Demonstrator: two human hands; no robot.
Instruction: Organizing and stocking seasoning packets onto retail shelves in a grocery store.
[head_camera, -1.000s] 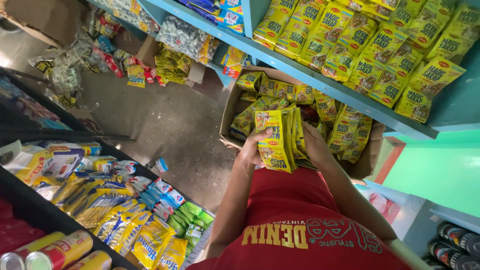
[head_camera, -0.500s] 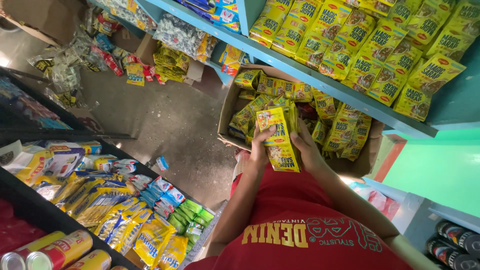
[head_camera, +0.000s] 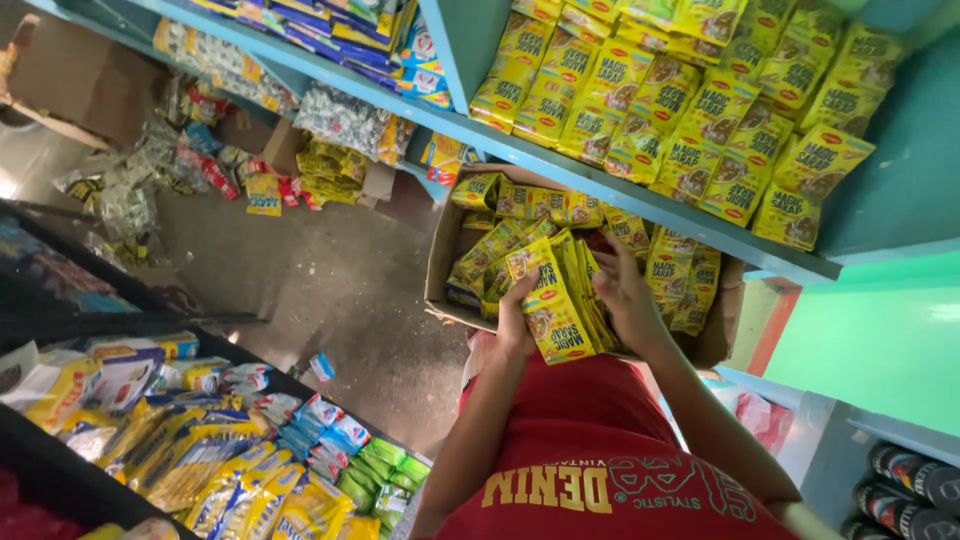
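Both my hands hold a thick stack of yellow seasoning sachets (head_camera: 556, 305) just above an open cardboard box (head_camera: 440, 262) that is full of the same sachets. My left hand (head_camera: 515, 318) grips the stack from its left and lower edge. My right hand (head_camera: 624, 290) presses against the stack's right side with its fingers spread over the packets. My red printed shirt (head_camera: 600, 450) fills the bottom of the view.
A teal shelf (head_camera: 640, 195) above the box carries rows of the same yellow sachets (head_camera: 700, 100). Mixed snack packets (head_camera: 200, 450) lie on a low display at lower left. More goods line the far shelves and the concrete floor (head_camera: 320, 280). Cans (head_camera: 915, 480) stand at lower right.
The stack has stayed over the box. My right hand has come round onto the stack's right side and squared up the packets, which were more fanned out earlier.
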